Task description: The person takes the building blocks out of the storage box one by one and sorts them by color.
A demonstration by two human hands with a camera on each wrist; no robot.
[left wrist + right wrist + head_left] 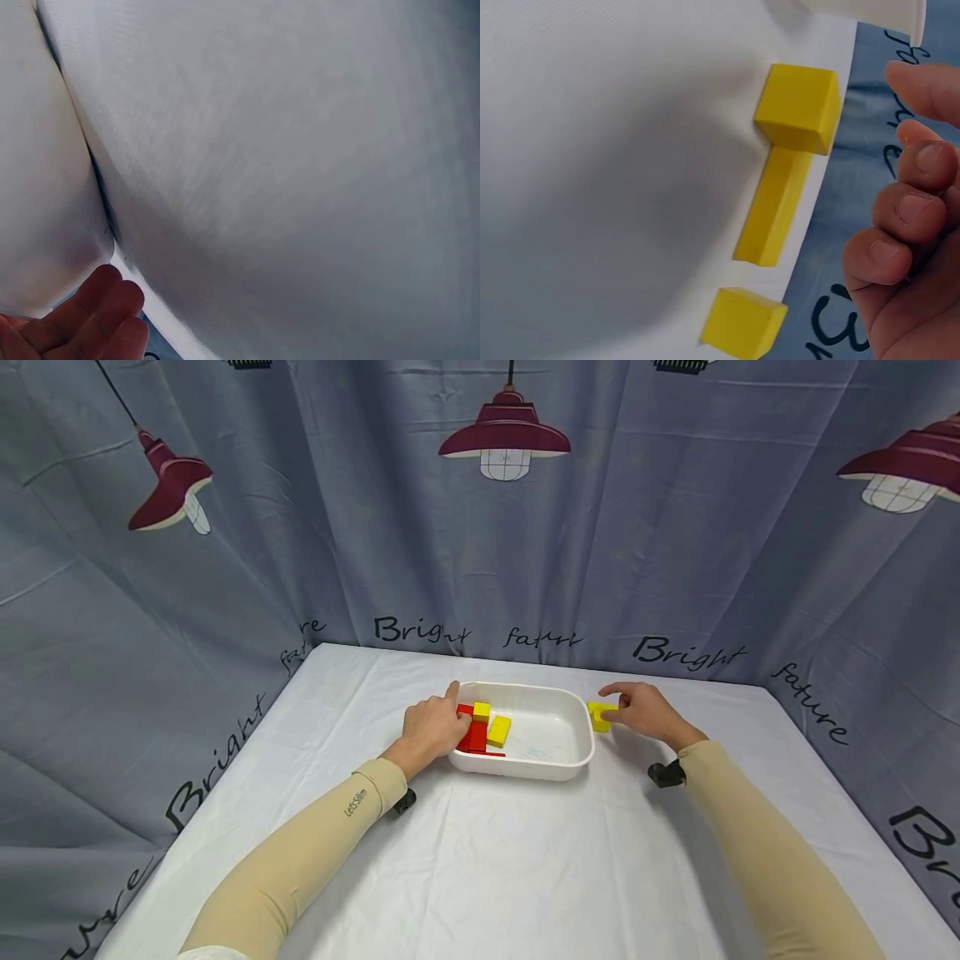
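A white plastic tray (547,739) sits on the table, and my left hand (431,727) holds its left wall. The left thumb reaches inside over red blocks (477,739), while the fingers (112,307) curl against the outer side in the left wrist view. Two yellow blocks (498,731) also lie in the tray. Just right of it, my right hand (647,710) hovers by more yellow blocks, with thumb and index finger spread apart and nothing between them. The right wrist view shows a yellow cube (795,105), a long yellow piece (772,210) and another yellow block (742,322).
A white cloth (517,860) covers the table. Behind it hangs a grey-blue curtain (360,527) printed with lamps and lettering. A thin red piece (491,754) lies along the tray's near inner edge. Black wrist cameras (666,774) sit under the sleeves.
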